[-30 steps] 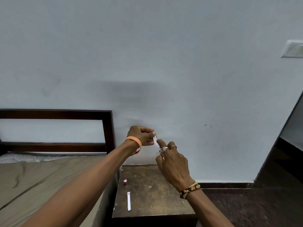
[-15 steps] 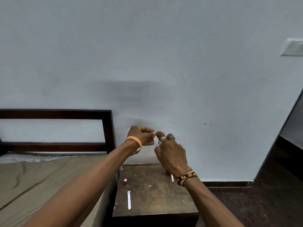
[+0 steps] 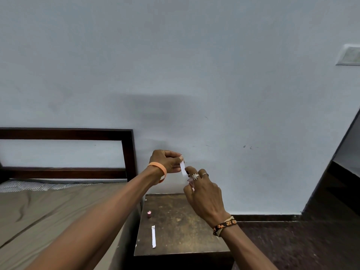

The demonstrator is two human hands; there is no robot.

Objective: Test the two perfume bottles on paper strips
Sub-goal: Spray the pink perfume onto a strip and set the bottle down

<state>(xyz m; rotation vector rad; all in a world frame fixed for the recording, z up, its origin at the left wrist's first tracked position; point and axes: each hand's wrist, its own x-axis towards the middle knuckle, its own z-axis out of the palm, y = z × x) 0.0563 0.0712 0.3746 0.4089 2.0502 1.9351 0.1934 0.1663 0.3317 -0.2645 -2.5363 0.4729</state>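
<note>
Both hands meet: left hand [image 3: 167,161] pinches the white paper strip [image 3: 183,168], right hand [image 3: 202,191], dropped slightly, grips a small, mostly hidden bottle [image 3: 190,182] beneath it, application likely ongoing.

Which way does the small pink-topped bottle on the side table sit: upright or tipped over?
Upright: the small bottle stands on its base on the side table, pink top facing up.

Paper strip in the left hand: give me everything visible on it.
The paper strip is narrow, white, plain and flat, with no mark or stain discernible. It is held in the air above the wooden side table, tilted slightly from upright. The left hand pinches its upper end between fingers; its lower end meets the right hand, where contact is unclear.
</note>
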